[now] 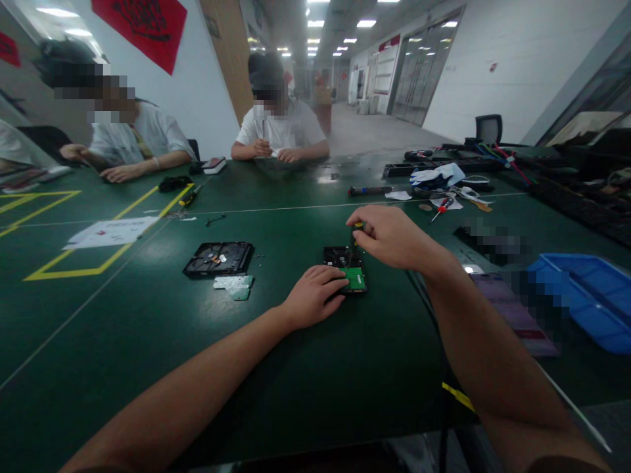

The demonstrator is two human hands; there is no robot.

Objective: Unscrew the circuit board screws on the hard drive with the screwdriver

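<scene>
A hard drive (355, 281) lies on the green tabletop in front of me, its green circuit board facing up. My left hand (318, 295) holds its left side, fingers over the board and thumb along the near edge. In my right hand (384, 236) is a screwdriver (355, 238) with a black and yellow handle, gripped near the top. It stands upright over the drive; its tip is hard to make out. To the left sits a second, black hard drive (219, 258), with a detached circuit board (236, 286) against its near side and tiny screws (259, 256) beside it.
A blue bin (586, 295) stands at the right. White gloves (438, 176), tools and cables lie at the back right. Another screwdriver (190, 196) and a paper sheet (111, 232) are at the left. Two people sit across the table (148, 341).
</scene>
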